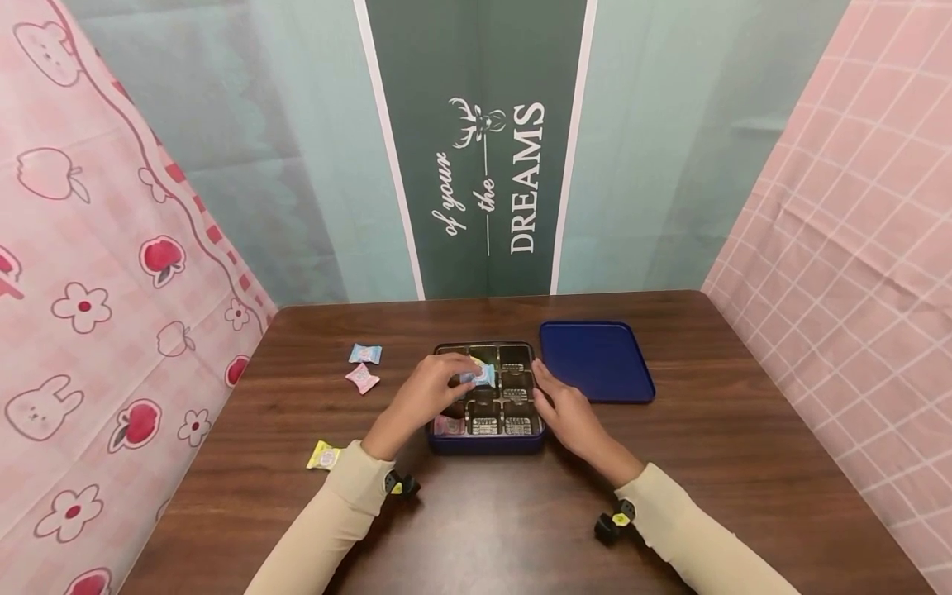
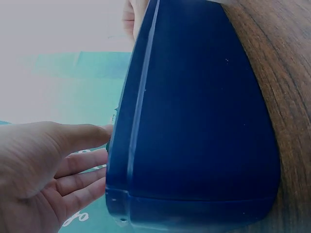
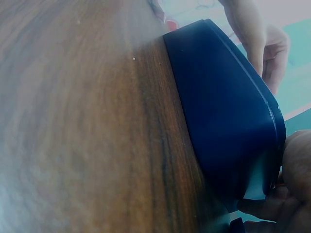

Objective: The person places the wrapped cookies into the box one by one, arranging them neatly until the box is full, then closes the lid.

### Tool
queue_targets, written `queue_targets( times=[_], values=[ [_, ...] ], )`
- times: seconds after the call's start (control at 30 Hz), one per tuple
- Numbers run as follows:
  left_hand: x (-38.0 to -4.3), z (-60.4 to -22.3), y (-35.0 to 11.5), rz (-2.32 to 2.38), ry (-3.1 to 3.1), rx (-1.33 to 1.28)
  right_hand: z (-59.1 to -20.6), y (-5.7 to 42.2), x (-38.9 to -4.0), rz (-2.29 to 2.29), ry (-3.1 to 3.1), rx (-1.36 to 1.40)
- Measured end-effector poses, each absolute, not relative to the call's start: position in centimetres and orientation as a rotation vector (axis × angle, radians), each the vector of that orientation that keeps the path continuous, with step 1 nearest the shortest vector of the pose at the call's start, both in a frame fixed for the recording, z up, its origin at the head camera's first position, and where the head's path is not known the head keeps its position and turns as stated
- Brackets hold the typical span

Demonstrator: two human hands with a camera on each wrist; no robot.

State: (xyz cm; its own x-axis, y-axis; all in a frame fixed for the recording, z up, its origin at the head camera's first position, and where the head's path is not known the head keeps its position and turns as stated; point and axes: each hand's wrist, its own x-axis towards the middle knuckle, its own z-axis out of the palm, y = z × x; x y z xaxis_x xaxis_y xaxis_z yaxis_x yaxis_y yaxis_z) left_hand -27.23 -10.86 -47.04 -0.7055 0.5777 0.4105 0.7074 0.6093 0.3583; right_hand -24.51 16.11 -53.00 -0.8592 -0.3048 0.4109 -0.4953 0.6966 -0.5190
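A dark blue box with a divided black tray stands on the wooden table. My left hand reaches over it and pinches a blue-wrapped candy above the middle compartments. Something yellow shows just behind that candy. A pink-wrapped candy lies in the front left compartment. My right hand rests against the box's right side, its fingers extended along the edge. The left wrist view shows the box's outer wall with the left hand beyond its rim, and the candy is hidden there.
The blue lid lies behind and right of the box. On the left of the table are a blue candy, a pink candy and a yellow candy close to the left sleeve. Fabric hangs along the back and both sides.
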Motion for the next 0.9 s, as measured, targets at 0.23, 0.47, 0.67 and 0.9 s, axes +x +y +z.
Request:
queue_targets(
  times=[0.23,0.47,0.67,0.9],
  values=[
    [-27.27,-47.37,-10.50,-0.697,-2.553,-1.117,-52.87,16.05,-24.59,0.911,-2.604,0.646],
    [-27.09,-47.57,-10.24,-0.662,-2.571,-1.115,-52.89,16.06,-24.65,0.913,-2.604,0.643],
    [-27.01,-47.64,-10.14,-0.647,-2.578,-1.108,-52.79,16.06,-24.58,0.921,-2.616,0.629],
    [-27.08,-47.79,-10.06,-0.656,-2.560,-1.119,-52.97,16.08,-24.63,0.911,-2.607,0.632]
  ],
)
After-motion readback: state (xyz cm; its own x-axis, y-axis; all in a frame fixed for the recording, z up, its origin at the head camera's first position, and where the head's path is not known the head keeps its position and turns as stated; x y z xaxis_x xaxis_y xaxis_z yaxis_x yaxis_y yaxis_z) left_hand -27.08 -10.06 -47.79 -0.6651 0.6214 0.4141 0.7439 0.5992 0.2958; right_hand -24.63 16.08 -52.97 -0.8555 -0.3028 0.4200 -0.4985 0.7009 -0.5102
